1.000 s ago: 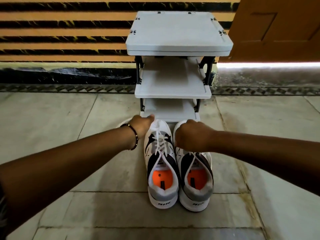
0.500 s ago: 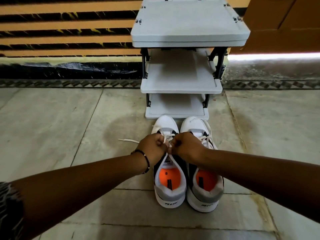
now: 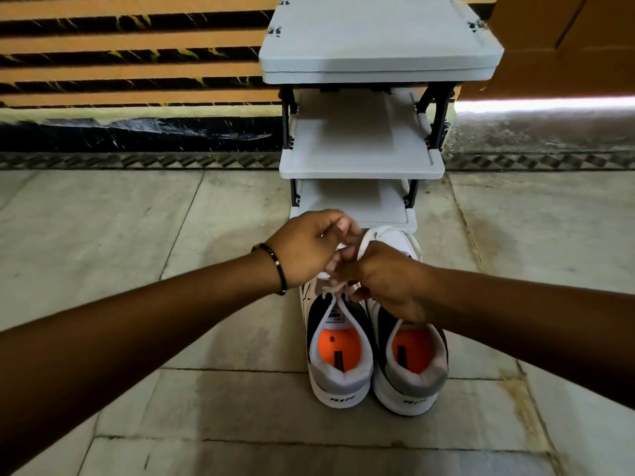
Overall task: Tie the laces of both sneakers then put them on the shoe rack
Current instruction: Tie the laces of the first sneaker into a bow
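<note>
Both hands have risen from the tongue of the left sneaker since half a second ago and now work over its toe end, the lace drawn up between them. The left hand [image 3: 311,249], a dark beaded bracelet [image 3: 275,266] on its wrist, has its fingers curled and pinched on the white lace [image 3: 362,243]; the right hand [image 3: 385,280] is closed on the same lace just beside it, the two hands touching. The left sneaker [image 3: 338,352] and the right sneaker [image 3: 410,365] stand side by side on the tiled floor [image 3: 137,235], heels toward the camera, orange insoles showing, toes just before the shoe rack [image 3: 360,156]. That grey rack has three shelves and stands against the striped wall [image 3: 137,63]. Whether the right sneaker's lace is tied cannot be told, since the right hand covers it.
</note>
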